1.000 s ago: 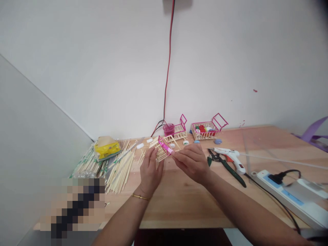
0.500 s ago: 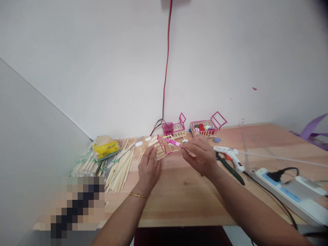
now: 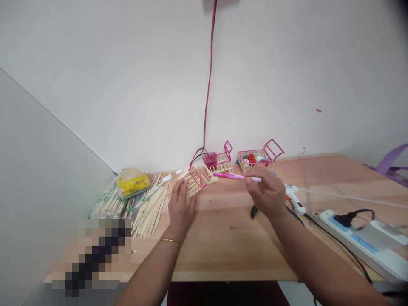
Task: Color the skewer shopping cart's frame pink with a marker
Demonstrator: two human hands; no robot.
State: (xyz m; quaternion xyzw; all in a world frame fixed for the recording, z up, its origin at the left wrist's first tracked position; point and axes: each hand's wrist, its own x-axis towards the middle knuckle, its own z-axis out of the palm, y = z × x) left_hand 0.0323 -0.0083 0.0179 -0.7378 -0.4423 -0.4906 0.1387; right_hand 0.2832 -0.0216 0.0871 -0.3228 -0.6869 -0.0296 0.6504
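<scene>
My left hand (image 3: 181, 208) grips the small stick frame (image 3: 195, 183) at its near left side, fingers bent around its edge; the frame, of pale sticks with several pink edges, is tilted above the middle of the table (image 3: 219, 250). My right hand (image 3: 267, 189), to the right, pinches a slender pen-like tool (image 3: 234, 176) — pink at the tip, paler toward the fingers — which points left toward the frame. Whether tip and frame touch, I cannot tell.

Far side, by the wall: a pink cup (image 3: 209, 160) stands just beside a second stick frame (image 3: 225, 164); to their right, a third, larger stick frame (image 3: 255, 161) holds small coloured pots (image 3: 251, 159). All three frames carry pink on some edges.

Left side: a yellow packet (image 3: 134, 183) rests on bundled sticks (image 3: 110, 204), with loose sticks (image 3: 151, 216) to the right.

Right side: a white glue gun (image 3: 296, 200) lies beyond my right hand, partly hidden by it — as are dark-green-handled pliers (image 3: 254, 211). Nearer stands a white power strip (image 3: 379, 259) with a black plug (image 3: 344, 220).
</scene>
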